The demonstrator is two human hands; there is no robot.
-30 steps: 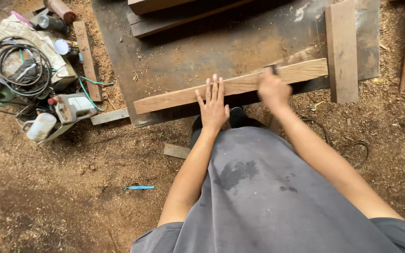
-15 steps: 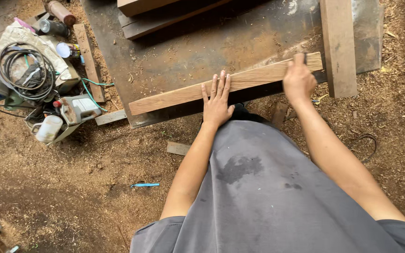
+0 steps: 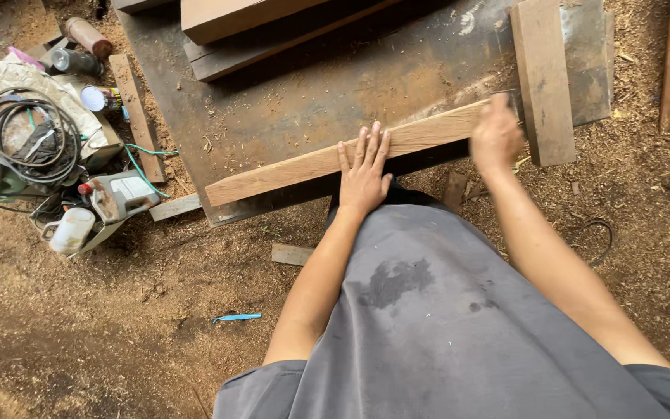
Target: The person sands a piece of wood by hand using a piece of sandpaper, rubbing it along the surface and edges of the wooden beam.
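Plank point(image 3: 304, 164): one; left hand point(image 3: 364, 172) flat on it, right hand point(image 3: 496, 136) blurred, probably gripping.

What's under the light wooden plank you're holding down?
Under the plank lies a rusty metal sheet, dusted with sawdust. The left hand presses flat on top; the right hand covers its far end, so that end is hidden.

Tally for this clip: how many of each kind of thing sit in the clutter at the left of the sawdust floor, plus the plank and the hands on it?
Plank under the hands: 1
Hands on the plank, left hand flat, right hand blurred at its end: 2
Coiled black cable: 1
White jug: 1
Cylindrical cans or tubes: 3
Blue pen-like stick: 1
Total: 9
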